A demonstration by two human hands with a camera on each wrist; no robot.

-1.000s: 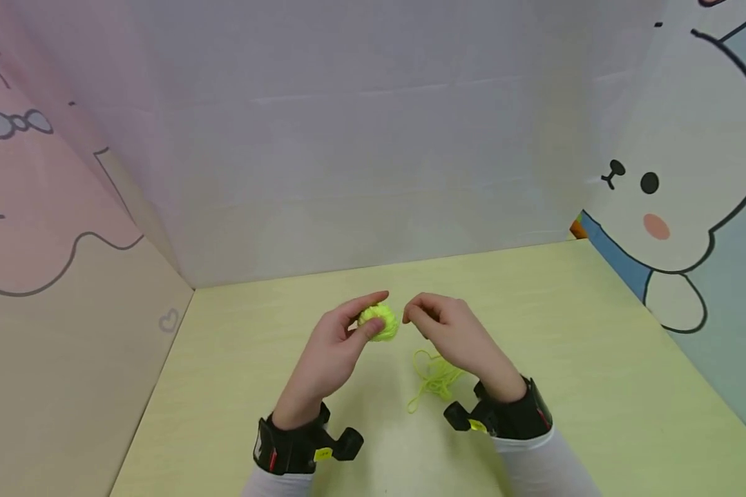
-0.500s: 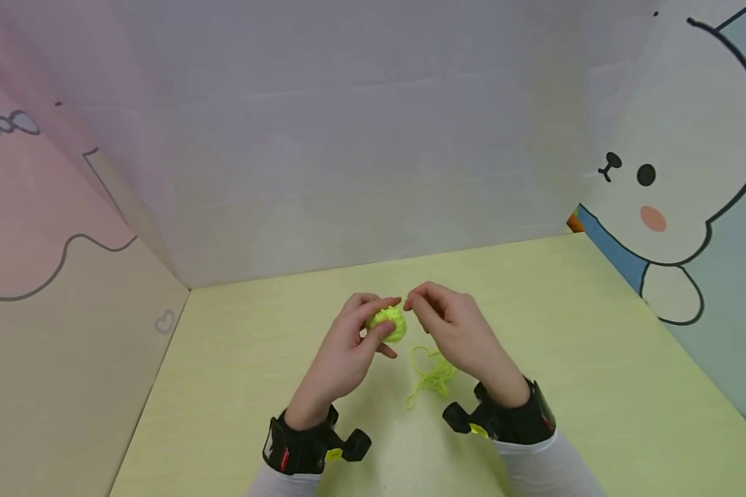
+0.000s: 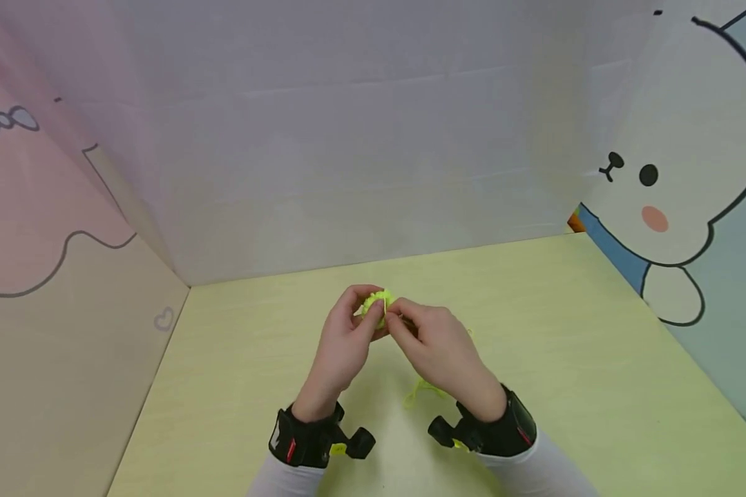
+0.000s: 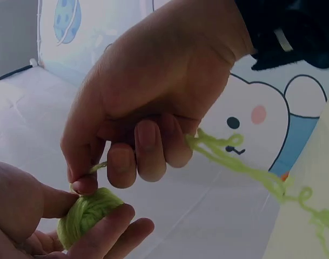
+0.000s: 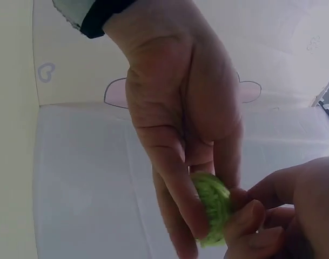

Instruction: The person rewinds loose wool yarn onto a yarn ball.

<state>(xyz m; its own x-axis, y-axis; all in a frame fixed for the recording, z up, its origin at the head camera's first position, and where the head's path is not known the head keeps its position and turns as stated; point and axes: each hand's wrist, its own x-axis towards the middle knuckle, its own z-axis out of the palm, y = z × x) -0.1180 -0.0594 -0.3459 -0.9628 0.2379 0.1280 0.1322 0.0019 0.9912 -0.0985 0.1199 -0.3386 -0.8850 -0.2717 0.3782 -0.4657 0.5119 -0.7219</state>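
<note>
Yarn ball (image 4: pixel 87 217) lies lengthwise along gripping left hand (image 3: pixel 345 342); right hand (image 3: pixel 440 345) pinches strand (image 4: pixel 99 167).

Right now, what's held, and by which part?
Left hand: yarn ball, by its sides, between thumb and fingers. Right hand: yarn strand, pinched close to the ball.

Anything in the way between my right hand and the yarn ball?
Nothing visible. The right hand has its fingers at the edge of the yarn ball, pinching a strand there. The left hand holds the ball but leaves that edge reachable. Loose yarn runs off the other way.
</note>
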